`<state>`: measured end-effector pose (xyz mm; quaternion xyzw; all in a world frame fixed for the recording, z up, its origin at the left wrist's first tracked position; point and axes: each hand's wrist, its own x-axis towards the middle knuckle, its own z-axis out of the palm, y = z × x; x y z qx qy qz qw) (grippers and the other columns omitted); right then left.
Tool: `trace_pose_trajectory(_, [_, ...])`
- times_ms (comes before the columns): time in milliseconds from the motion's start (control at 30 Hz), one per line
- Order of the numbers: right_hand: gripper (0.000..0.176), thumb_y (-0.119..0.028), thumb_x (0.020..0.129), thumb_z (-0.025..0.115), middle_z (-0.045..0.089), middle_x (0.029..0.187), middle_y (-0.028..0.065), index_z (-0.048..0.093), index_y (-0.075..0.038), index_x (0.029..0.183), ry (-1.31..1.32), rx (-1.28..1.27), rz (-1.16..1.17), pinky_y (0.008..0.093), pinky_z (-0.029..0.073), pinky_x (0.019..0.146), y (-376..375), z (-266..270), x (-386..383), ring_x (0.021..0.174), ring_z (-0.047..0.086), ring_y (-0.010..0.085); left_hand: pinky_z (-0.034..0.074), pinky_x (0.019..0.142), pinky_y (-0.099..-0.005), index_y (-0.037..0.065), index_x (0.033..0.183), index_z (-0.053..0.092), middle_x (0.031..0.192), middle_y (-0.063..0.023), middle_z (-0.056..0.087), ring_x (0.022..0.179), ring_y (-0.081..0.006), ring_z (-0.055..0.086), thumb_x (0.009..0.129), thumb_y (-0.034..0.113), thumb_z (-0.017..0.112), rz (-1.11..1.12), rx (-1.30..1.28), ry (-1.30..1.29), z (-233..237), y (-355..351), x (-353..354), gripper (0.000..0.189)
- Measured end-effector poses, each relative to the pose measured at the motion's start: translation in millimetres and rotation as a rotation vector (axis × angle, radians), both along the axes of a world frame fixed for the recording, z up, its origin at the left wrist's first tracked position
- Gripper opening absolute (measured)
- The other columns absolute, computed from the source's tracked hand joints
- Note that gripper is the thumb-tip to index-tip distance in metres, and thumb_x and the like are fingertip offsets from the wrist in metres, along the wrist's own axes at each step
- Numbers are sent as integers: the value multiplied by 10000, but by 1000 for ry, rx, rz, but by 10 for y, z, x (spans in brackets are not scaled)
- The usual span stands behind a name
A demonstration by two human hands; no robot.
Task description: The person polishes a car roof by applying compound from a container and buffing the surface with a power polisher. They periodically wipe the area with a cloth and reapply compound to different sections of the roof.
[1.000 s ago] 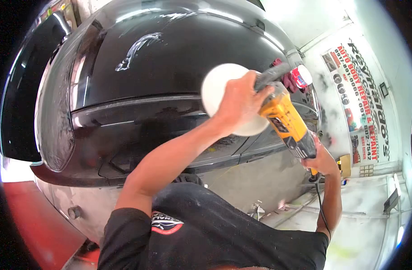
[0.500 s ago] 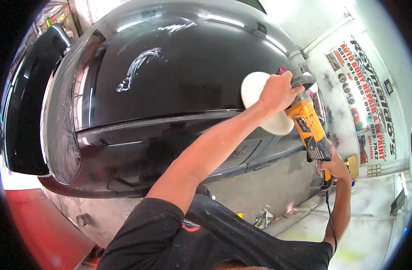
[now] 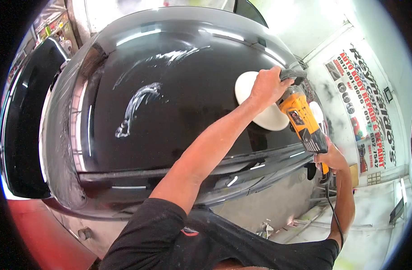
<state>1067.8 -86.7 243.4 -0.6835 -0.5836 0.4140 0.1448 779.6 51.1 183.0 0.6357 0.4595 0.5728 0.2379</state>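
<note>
Between my hands is a yellow and black polisher with a round white pad. The pad rests on the glossy black car panel, near its right end. My left hand is closed around the dark front handle and covers part of the pad. At the tool's rear, my right hand is wrapped around the back grip, its fingers partly hidden. White compound streaks mark the panel left of the pad, and another smear lies farther back.
A power cord hangs from the polisher beside my right forearm. Plastic film covers the car's left end, next to a raised black panel. A printed banner hangs on the right wall. A red surface is at lower left.
My view has shifted, so the car sits lower in the picture. The polisher has moved inward from the panel's near edge, with both hands still on it.
</note>
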Motion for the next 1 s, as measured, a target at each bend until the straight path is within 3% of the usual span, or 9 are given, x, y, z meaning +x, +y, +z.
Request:
trace_pose_trajectory(133, [959,53,695,674,615,769,91,226,-5,1541,-31,47,-57,340,510,503,491,69,-203,561,610,191,540,635,-423,-36,839,610,724,-224,684,708,-346,719,862,314,802,16,35,-16,48,573,-119,400])
trace_pose_trajectory(333, [1001,29,671,703,623,828,90,224,-5,1550,46,4,-12,339,520,507,1418,154,-402,587,614,183,554,684,-443,-42,874,626,747,-241,685,765,-390,713,845,312,809,72,81,-22,68,1487,-338,400])
trace_pose_trajectory(433, [991,9,665,700,634,834,97,243,13,1545,58,131,-31,335,515,504,1825,73,-472,574,604,184,561,715,-453,-37,891,649,774,-248,692,802,-418,706,841,337,801,218,206,44,-23,1958,-423,406])
trace_pose_trajectory(500, [1012,-30,660,720,636,882,46,254,34,1556,-27,171,-66,292,506,629,2077,106,-708,724,613,127,563,728,-457,-32,891,665,785,-251,694,809,-420,706,840,363,795,207,167,14,-42,2239,-664,418])
trace_pose_trajectory(600, [1078,-24,666,718,642,868,60,161,40,1587,-63,90,8,295,501,576,2371,226,-994,666,607,137,574,758,-445,-11,915,707,817,-233,714,826,-388,722,835,385,788,240,163,19,3,2458,-913,411])
trace_pose_trajectory(733, [1077,-10,674,707,627,800,73,147,6,1593,-43,141,50,296,473,473,2809,172,-1133,550,571,152,584,787,-421,23,964,740,843,-189,740,834,-349,736,839,384,782,312,162,4,5,2669,-1274,385])
trace_pose_trajectory(800, [1061,-17,665,703,619,812,83,175,15,1585,-67,201,79,298,476,475,2910,195,-1315,568,572,151,584,792,-420,24,965,743,846,-190,742,837,-347,737,840,390,781,325,175,-32,-42,2714,-1453,389])
trace_pose_trajectory(833, [1063,-25,659,703,617,814,84,182,12,1585,-90,208,99,300,473,470,2951,219,-1374,569,571,151,577,769,-436,-36,892,677,835,-225,723,836,-375,723,826,319,806,300,186,-82,-15,2609,-1551,384])
trace_pose_trajectory(1000, [1066,-47,642,698,606,802,74,203,9,1584,-127,201,180,293,469,473,2956,361,-1711,578,573,148,580,770,-420,-42,918,682,837,-215,728,831,-351,731,831,316,808,362,171,-110,60,2407,-1879,390])
